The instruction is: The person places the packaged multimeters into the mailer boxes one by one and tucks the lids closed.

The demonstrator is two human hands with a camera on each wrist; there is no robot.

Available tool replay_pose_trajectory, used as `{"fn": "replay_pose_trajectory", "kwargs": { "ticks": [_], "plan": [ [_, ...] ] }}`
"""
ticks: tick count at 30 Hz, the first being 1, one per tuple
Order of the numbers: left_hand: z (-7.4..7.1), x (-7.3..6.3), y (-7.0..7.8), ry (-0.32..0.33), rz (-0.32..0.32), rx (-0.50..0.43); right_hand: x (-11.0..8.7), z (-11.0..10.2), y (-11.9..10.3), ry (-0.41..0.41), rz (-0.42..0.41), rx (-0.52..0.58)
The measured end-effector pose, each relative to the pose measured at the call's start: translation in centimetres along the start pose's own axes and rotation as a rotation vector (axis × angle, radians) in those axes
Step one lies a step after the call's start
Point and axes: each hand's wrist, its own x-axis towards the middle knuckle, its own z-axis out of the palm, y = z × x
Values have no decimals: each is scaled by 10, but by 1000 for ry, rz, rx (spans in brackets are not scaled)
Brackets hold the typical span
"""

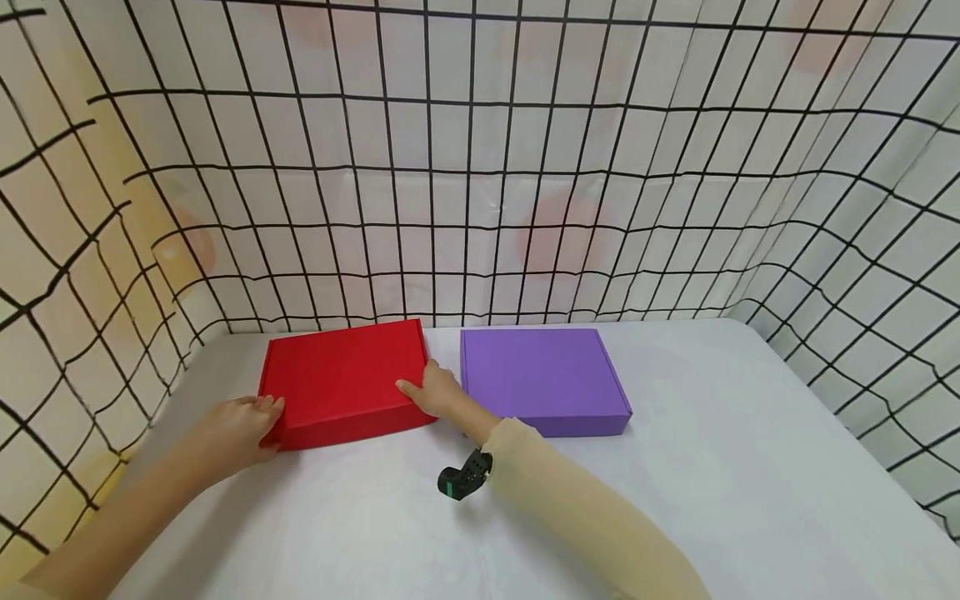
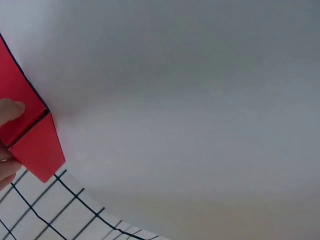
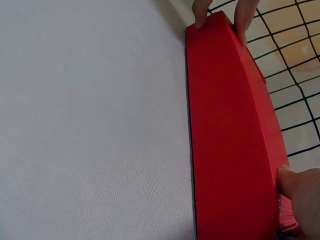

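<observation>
A closed red cardboard box [image 1: 345, 375] lies slightly turned on the white table, towards the left. My left hand [image 1: 238, 429] grips its left front corner; in the left wrist view the thumb [image 2: 11, 110] presses on one red face while other fingers bend round the side. On the box's right side, my right hand [image 1: 438, 390] holds the edge with its thumb over the top. The right wrist view shows the long front face [image 3: 227, 130] with both hands at its ends; part of the right fingers is hidden. Just right of that hand lies a closed purple box [image 1: 540, 371].
A black wire grid [image 1: 468, 171] stands behind both boxes and along both sides, with pale sheeting behind it. White tabletop [image 1: 750, 467] stretches to the front and right. A black strap device [image 1: 465, 475] sits at the right wrist, by the beige sleeve [image 1: 585, 508].
</observation>
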Motion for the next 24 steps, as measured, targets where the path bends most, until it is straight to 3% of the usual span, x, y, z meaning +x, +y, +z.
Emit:
{"fn": "replay_pose_trajectory", "kwargs": {
  "ticks": [9, 24],
  "plan": [
    [1, -6, 0, 1, 33, 29, 0, 1, -1, -2, 8, -5],
    [11, -15, -3, 152, 111, 54, 0, 0, -2, -8, 13, -10]
  ]
}}
